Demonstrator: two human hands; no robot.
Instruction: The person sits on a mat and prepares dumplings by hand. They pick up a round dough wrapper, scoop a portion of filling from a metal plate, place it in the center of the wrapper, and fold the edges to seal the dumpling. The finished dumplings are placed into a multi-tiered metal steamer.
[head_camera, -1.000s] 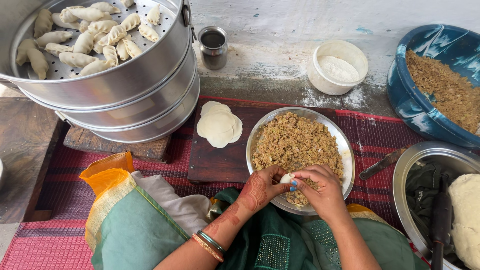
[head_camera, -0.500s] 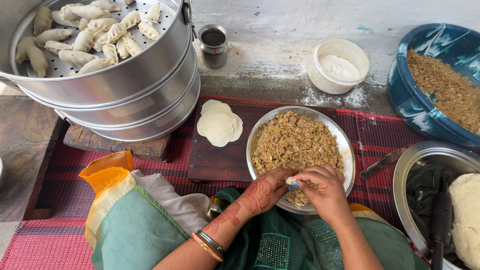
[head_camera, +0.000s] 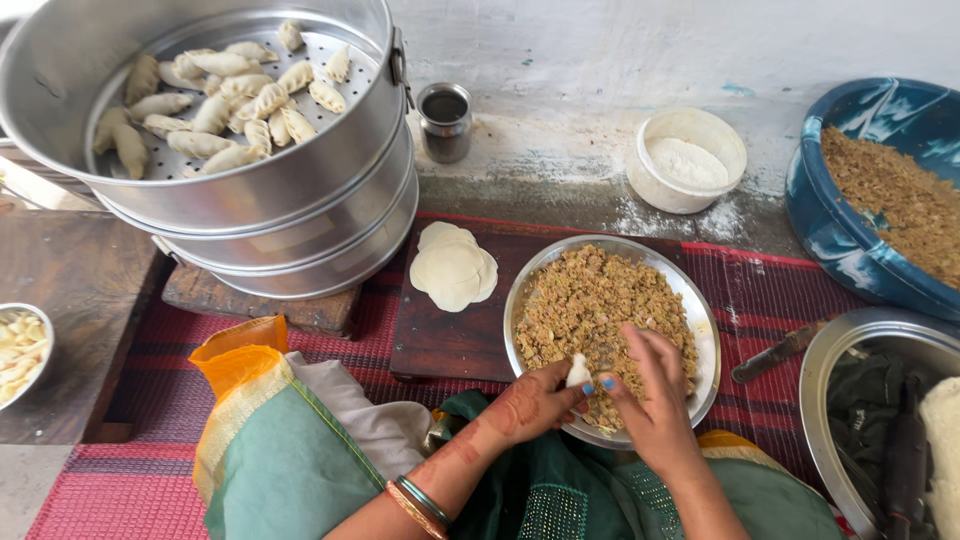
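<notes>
The left hand (head_camera: 528, 405) carries dark reddish-brown henna patterns across its back and wrist, with thin green and gold metal bangles (head_camera: 420, 503) on the forearm. The right hand (head_camera: 655, 415) has blue-painted fingernails (head_camera: 607, 383). Clothing is dark green fabric with small pale dots, possibly embroidery, plus a lighter green drape edged in orange-gold.

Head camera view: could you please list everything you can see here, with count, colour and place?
Steamer: stacked tiers, silver, upper left on a wooden block.
Shaped dumplings: many, pale, in the top tier.
Metal cup: one, silver, by the wall.
Flour bowl: one, white, by the wall.
Blue tub: one, holding brown filling, far right.
Dough rounds: a small stack, pale, on the dark wooden board.
Filling plate: one, silver, heaped with brown filling, centre.
Knife: one, dark handle, right of the plate.
Metal basin: one, silver, lower right, with dough.
Small bowl: one, far left.
Dumpling: one, white, pinched between both hands.
Left hand: over the plate's near rim.
Right hand: beside it.
</notes>
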